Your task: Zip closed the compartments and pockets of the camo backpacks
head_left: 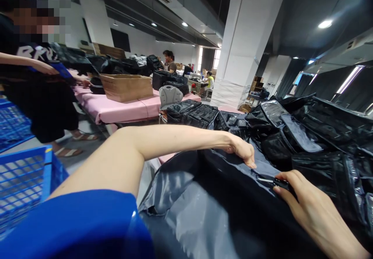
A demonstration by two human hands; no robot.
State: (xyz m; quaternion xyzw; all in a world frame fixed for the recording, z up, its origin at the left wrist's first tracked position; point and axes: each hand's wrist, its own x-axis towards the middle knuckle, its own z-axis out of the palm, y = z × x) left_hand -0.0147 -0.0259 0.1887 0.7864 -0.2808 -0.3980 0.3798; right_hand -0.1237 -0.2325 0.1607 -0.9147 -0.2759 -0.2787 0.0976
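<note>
A large black bag with a grey lining [201, 208] lies open in front of me. At its far edge, my left hand [244, 153] is closed in a pinch on the grey lining fabric. Close to the right of it, my right hand [300, 193] grips a small black-handled tool with a thin metal blade [280, 183]. The blade points left, against the lining near the left fingertips. Its exact kind is too small to make out.
More black bags [323, 134] are heaped on the right and behind. Blue plastic crates [26, 185] stand at left. A cardboard box [128, 87] rests on a pink-covered table [122, 109]. A person [37, 68] stands at far left; a white pillar [236, 45] rises behind.
</note>
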